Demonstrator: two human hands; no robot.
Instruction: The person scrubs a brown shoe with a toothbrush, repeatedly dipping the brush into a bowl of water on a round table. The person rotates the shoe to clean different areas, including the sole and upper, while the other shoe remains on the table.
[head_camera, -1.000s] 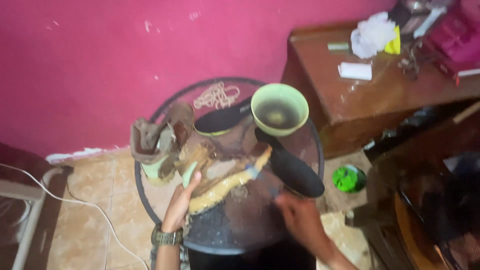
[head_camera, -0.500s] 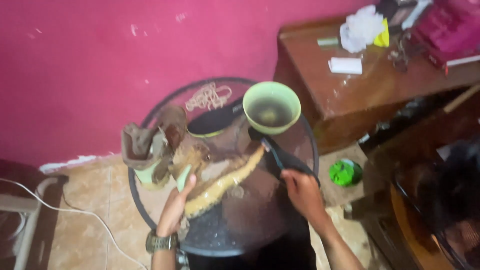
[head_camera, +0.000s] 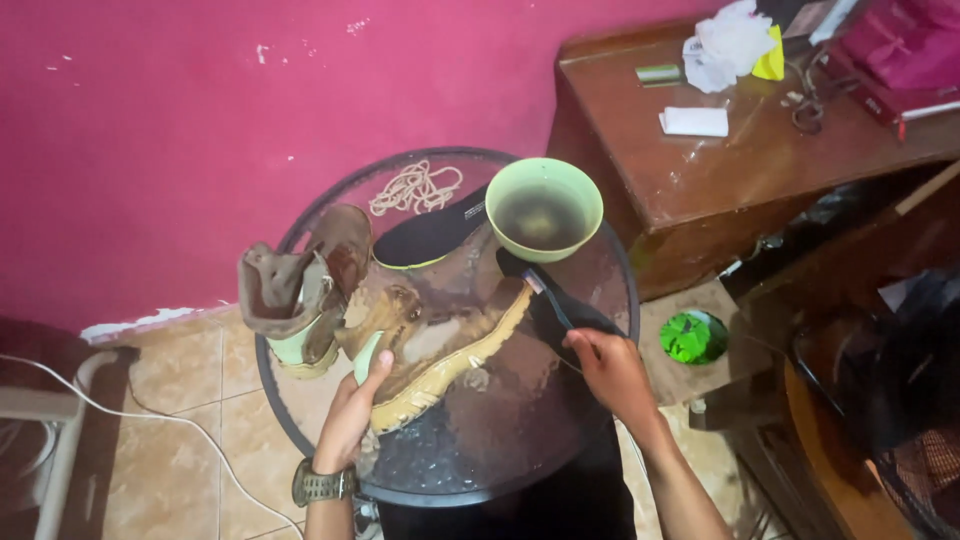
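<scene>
Where the two hands meet their objects, the legend begins:
Left hand (head_camera: 352, 420): closed around the heel end of one tan boot (head_camera: 440, 345), thumb up against a pale green part of the boot; one wristwatch (head_camera: 320, 486) sits on the wrist.
Right hand (head_camera: 610, 372): fingers wrapped around the handle of one dark brush (head_camera: 540, 288), whose bristle head points toward the boot's toe and sits just beside the bowl.
Boot in hand: lies tilted on its side near the middle of the table, sole edge facing the person, surface mottled dark in patches.
Boots, count: two; the second boot (head_camera: 300, 300) stands upright at the table's left rim, its brown collar slumped open.
Insoles, count: two dark ones; one insole (head_camera: 430, 238) lies behind the held boot, the other insole (head_camera: 575, 320) lies under the brush and right hand.
Bowl (head_camera: 544, 208): one, green, holding murky liquid, at the table's far right.
Laces (head_camera: 415, 187): one pale coiled bundle at the far rim.
Table (head_camera: 480, 460): one, round, glass-topped with a dark rim.
Surroundings: one wooden desk (head_camera: 720, 180) to the right, one pink wall (head_camera: 200, 120) behind.
</scene>
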